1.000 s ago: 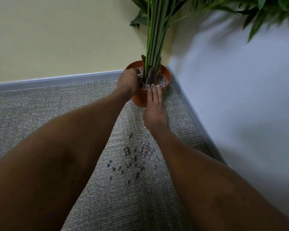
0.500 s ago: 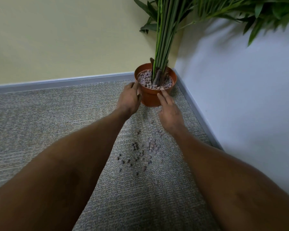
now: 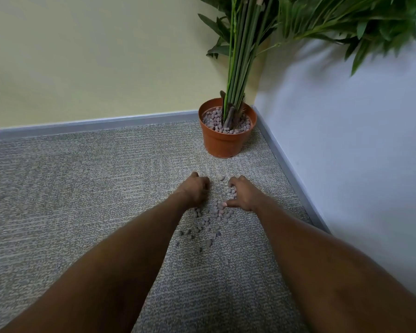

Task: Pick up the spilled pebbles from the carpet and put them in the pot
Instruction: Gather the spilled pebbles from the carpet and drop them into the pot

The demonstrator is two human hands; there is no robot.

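- Cupping my right hand (image 3: 244, 195) round pebbles (image 3: 214, 216) on the carpet (image 3: 106, 188); left hand (image 3: 196, 191) is curled, contents hidden.
- An overfull scoop could spill on the way to the pot (image 3: 226, 143), which stands well apart.

One pot (image 3: 222, 143), one plant (image 3: 238, 68), one left hand (image 3: 195, 192), one right hand (image 3: 245, 195), pebbles (image 3: 220, 210) (dozens)

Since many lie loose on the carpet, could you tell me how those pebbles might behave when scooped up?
The pebbles look small and rounded, so they would probably roll and slip from a loose grip. The carpet looks textured, which likely keeps them from rolling far.
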